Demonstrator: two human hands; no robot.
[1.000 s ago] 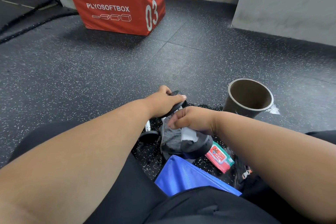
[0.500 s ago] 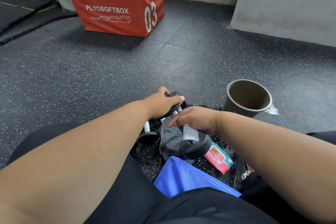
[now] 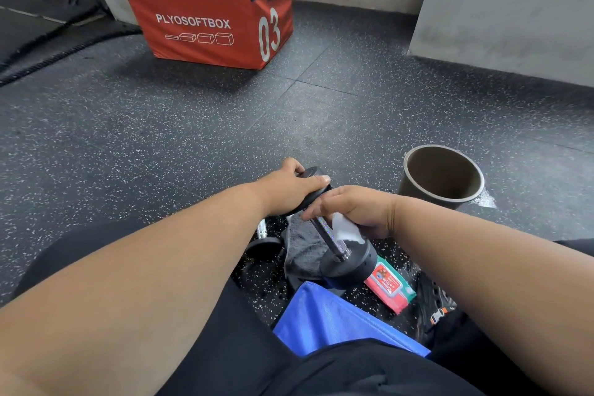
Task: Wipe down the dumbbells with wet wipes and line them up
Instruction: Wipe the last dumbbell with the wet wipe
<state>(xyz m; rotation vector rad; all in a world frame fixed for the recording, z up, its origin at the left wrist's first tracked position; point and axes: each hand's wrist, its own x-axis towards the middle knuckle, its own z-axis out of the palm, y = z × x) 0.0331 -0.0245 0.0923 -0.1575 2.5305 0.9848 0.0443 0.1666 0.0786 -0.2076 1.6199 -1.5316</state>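
Currently the left hand grips the upper plate of the tilted black steel-handled dumbbell; the right hand pinches a white wet wipe against its knurled handle. Wiping appears midway; a second dumbbell lies beside it, and no line-up shows yet

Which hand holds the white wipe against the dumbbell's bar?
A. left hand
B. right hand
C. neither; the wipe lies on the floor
B: the right hand presses the wipe on the dumbbell bar, while the left hand grips its far weight end.
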